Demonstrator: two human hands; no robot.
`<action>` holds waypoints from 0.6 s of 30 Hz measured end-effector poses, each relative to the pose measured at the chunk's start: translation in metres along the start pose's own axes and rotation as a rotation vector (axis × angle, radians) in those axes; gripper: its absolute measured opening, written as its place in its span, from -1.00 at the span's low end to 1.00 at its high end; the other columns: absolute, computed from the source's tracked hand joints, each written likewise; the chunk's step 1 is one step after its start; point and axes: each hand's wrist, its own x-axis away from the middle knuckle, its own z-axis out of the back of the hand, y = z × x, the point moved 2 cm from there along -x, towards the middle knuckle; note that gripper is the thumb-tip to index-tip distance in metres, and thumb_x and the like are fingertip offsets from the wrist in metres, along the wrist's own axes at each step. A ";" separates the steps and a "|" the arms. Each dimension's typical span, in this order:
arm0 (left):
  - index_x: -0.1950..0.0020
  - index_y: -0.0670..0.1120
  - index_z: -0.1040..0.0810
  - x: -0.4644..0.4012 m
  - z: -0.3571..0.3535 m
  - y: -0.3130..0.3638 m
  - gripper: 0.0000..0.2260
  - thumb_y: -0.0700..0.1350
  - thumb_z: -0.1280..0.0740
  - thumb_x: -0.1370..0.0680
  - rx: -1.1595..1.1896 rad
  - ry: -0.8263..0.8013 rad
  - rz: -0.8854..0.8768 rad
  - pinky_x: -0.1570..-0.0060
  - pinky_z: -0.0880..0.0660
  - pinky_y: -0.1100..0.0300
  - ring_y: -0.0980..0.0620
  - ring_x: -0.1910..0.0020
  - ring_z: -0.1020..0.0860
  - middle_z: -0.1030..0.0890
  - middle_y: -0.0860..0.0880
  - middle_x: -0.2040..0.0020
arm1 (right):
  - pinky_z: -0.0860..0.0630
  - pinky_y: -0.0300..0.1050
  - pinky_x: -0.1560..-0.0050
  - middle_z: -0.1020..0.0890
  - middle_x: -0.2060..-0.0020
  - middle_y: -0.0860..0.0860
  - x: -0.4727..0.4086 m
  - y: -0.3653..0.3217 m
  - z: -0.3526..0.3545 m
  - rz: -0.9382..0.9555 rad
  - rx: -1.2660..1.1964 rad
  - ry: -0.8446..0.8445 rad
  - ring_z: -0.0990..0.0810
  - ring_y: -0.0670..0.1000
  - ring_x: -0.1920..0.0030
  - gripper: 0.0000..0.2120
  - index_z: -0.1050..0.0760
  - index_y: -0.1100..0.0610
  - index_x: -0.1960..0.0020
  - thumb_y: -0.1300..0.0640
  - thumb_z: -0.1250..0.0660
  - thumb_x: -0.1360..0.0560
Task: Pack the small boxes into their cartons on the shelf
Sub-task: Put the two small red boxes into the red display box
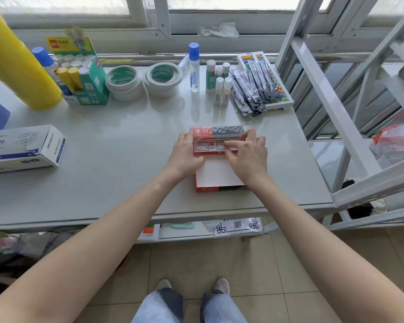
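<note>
I have the red carton (216, 180) near the front edge of the shelf top (126, 159), its white flap open toward me, and the small red boxes (214, 146) sit at its far end under a shrink-wrapped pack (218, 131); my left hand (187, 152) is curled against the boxes' left side and my right hand (245, 152) pinches their top edge with 2 fingertips (229, 142). I'd press both sides evenly and ease the row in square; a skewed box could snag the carton wall.
</note>
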 end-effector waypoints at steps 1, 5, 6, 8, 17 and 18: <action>-0.47 -0.18 -0.19 0.000 0.000 0.001 -0.33 -0.25 -0.32 -0.39 0.003 0.009 -0.010 -0.31 -0.29 0.18 -0.12 -0.28 -0.40 -0.42 -0.20 -0.25 | -0.35 -0.02 -0.20 -0.39 -0.17 0.13 0.000 -0.002 -0.001 0.000 -0.044 -0.012 -0.34 0.23 -0.15 -0.70 -0.51 -0.03 -0.23 0.02 -0.27 -0.51; -0.42 -0.18 -0.24 0.001 -0.001 0.001 -0.35 -0.12 -0.42 -0.39 0.043 0.041 -0.011 -0.36 -0.34 0.04 -0.11 -0.31 -0.41 -0.43 -0.16 -0.29 | -0.32 -0.09 -0.18 -0.31 -0.19 0.19 0.001 0.002 0.002 -0.051 -0.256 0.034 -0.36 0.22 -0.13 -0.53 -0.31 0.13 -0.31 0.19 -0.33 -0.43; -0.44 -0.19 -0.21 0.001 -0.002 0.002 -0.30 -0.06 -0.44 -0.39 0.022 0.042 0.002 -0.37 -0.32 0.01 -0.12 -0.32 -0.38 -0.41 -0.17 -0.30 | -0.36 -0.08 -0.18 -0.31 -0.20 0.20 0.000 0.004 0.004 -0.063 -0.286 0.046 -0.39 0.23 -0.13 -0.50 -0.29 0.15 -0.31 0.19 -0.35 -0.42; -0.48 -0.20 -0.13 0.000 -0.005 0.005 -0.19 0.03 -0.46 -0.38 -0.044 0.040 0.039 -0.40 -0.26 0.01 -0.16 -0.33 -0.32 -0.34 -0.20 -0.32 | -0.40 -0.02 -0.21 -0.32 -0.22 0.21 -0.006 0.011 0.006 -0.107 -0.316 0.021 -0.46 0.25 -0.16 -0.42 -0.27 0.16 -0.35 0.14 -0.42 -0.41; -0.34 -0.22 -0.23 -0.002 -0.006 0.015 -0.24 0.13 -0.48 -0.33 -0.142 0.153 0.093 -0.27 -0.31 0.03 -0.20 -0.26 -0.34 -0.33 -0.19 -0.27 | -0.41 -0.01 -0.15 -0.52 -0.15 0.20 -0.015 0.012 0.003 -0.144 -0.256 -0.080 -0.49 0.21 -0.18 -0.52 -0.42 0.20 -0.21 0.01 -0.43 -0.40; -0.33 -0.21 -0.25 -0.003 -0.005 0.015 -0.25 0.12 -0.49 -0.33 -0.146 0.164 0.087 -0.26 -0.32 0.04 -0.19 -0.25 -0.36 -0.34 -0.19 -0.26 | -0.41 0.00 -0.14 -0.51 -0.15 0.20 -0.014 0.012 0.002 -0.140 -0.254 -0.080 -0.49 0.21 -0.18 -0.52 -0.41 0.21 -0.21 0.00 -0.43 -0.40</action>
